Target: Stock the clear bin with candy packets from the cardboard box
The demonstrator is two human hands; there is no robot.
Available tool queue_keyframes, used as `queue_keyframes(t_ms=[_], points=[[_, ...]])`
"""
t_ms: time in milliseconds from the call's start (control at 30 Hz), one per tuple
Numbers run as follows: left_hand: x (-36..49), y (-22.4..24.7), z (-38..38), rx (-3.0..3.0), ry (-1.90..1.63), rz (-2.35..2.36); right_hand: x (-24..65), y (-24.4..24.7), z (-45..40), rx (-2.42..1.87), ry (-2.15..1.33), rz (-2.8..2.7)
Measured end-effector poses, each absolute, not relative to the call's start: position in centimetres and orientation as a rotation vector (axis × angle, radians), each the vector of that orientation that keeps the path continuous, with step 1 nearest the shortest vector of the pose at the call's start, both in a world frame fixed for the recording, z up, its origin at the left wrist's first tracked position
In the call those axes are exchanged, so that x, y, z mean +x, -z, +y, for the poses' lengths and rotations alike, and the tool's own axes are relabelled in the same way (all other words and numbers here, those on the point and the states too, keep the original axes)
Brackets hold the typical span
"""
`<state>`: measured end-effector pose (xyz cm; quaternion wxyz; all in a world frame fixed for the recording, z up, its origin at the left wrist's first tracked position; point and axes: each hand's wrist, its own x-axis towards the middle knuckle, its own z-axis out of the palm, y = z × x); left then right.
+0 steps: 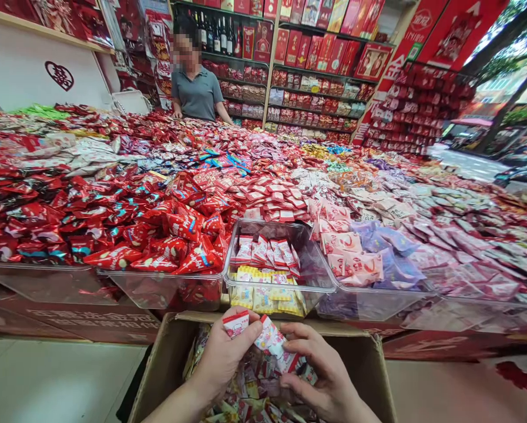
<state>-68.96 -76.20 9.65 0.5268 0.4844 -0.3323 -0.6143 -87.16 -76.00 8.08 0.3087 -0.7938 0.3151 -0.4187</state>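
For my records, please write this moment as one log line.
left hand: holds red-and-white packet | right hand: at second packet | below: cardboard box of packets | ahead: clear plastic bin

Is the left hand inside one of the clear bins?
No, the left hand holds a small packet over the cardboard box, in front of the clear bins.

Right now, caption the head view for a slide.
Left hand and right hand handle small red-and-white packets over an open cardboard box.

Carton [358, 358] before bin [305, 288], packets [275, 254] in both; person [197, 94] behind bin, shelves [270, 76] behind person
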Motion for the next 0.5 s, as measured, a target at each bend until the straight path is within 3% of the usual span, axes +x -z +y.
queue_keyframes(t_ms=[167, 333, 500], points=[[-68.9, -10.1, -76.1, 1.108, 1.498, -0.635, -87.4, -9.4, -76.0, -2.032, 1.185, 0.790], [-68.8, -10.5, -75.9, 1.061, 1.549, -0.676, -87.2, -14.3, -79.0, -1.826, 1.365, 1.077], [-68.9, -10.3, -75.7, 1.081, 1.560, -0.722, -83.2, -17.6, -87.3, -1.629, 1.081, 1.183]])
